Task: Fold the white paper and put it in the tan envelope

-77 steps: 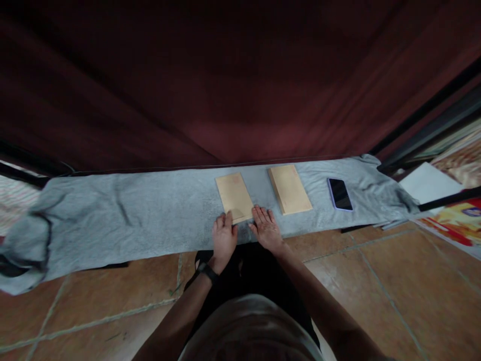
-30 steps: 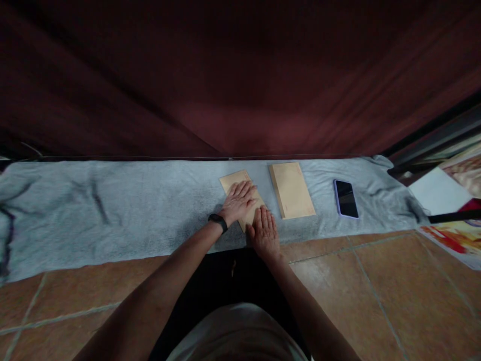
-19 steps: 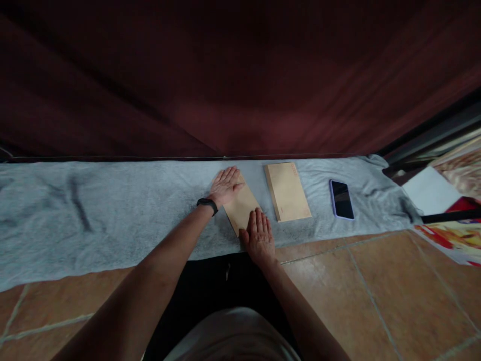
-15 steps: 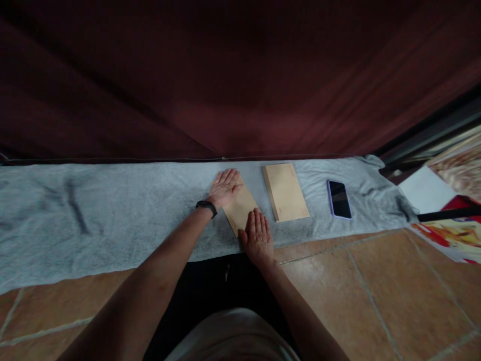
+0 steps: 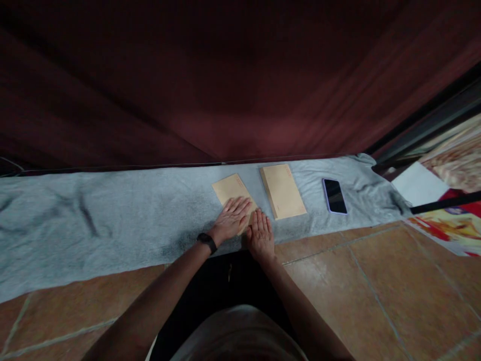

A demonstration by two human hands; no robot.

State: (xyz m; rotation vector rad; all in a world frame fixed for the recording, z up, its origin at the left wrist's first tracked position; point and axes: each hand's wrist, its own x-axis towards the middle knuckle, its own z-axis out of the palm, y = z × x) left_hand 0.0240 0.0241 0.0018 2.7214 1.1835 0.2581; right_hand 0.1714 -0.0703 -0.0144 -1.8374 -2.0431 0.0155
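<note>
A brown paper envelope [image 5: 230, 187] lies slanted on the grey cloth in front of me, with red print near its far right corner. My left hand [image 5: 232, 216], a black band on its wrist, rests flat across the envelope's near half with fingers stretched out. My right hand [image 5: 260, 236] lies flat at the envelope's near right corner, fingers extended and the thumb close to the left hand. The near end of the envelope is hidden under the hands. Just right of it lies a thick stack of similar brown envelopes [image 5: 284, 192].
Grey cloth [image 5: 131, 215] covers the long surface. Farther right lies a phone [image 5: 334, 196] in a purple case. Dark red fabric [image 5: 225, 125] hangs behind. White paper [image 5: 420, 184] and a colourful printed sheet [image 5: 451, 230] are at the far right, above floor tiles [image 5: 338, 281].
My left hand has slid from the envelope's far end toward me, uncovering that end with its red print. My right hand has stayed almost in place. The view has shifted slightly.
</note>
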